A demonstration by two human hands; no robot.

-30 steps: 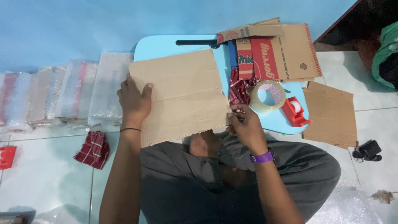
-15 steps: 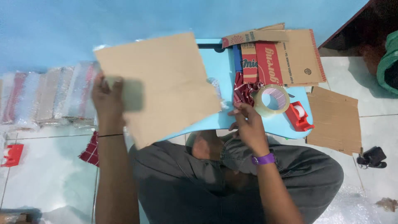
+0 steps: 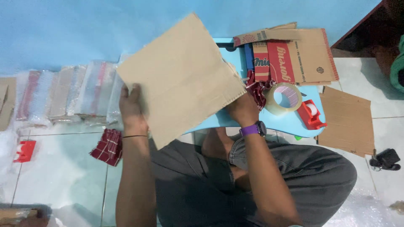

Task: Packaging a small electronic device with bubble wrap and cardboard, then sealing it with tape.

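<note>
Pale floor tiles point(image 3: 63, 176) and a blue wall point(image 3: 84, 29) frame a person seated cross-legged at a low light-blue table point(image 3: 290, 122), seen from above. Held up over the table, between the two hands and tilted toward the camera, is a large flat sheet of brown cardboard point(image 3: 181, 80). The left hand point(image 3: 132, 109) clamps the sheet's lower left edge, fingers hidden behind it and the thumb side in front. The right hand point(image 3: 242, 107), with a purple watch point(image 3: 252, 129) at the wrist, pinches the lower right corner.

The sheet looks light and fairly stiff, though a faint crease suggests it would fold along that line; its edges are rough rather than slippery, so opposite sides, as gripped now, seem the soundest places to hold it.

Behind it on the table lies a flattened printed carton point(image 3: 294, 54) in brown and red. A second plain cardboard piece point(image 3: 347, 122) rests on the floor to the right. Clear plastic packets point(image 3: 67, 92) sit in a row along the wall at left. Near the right hand stand a roll of clear packing tape point(image 3: 284, 98) and a red tape dispenser point(image 3: 310, 114), and a red checked cloth point(image 3: 108, 146) lies on the tiles.
</note>
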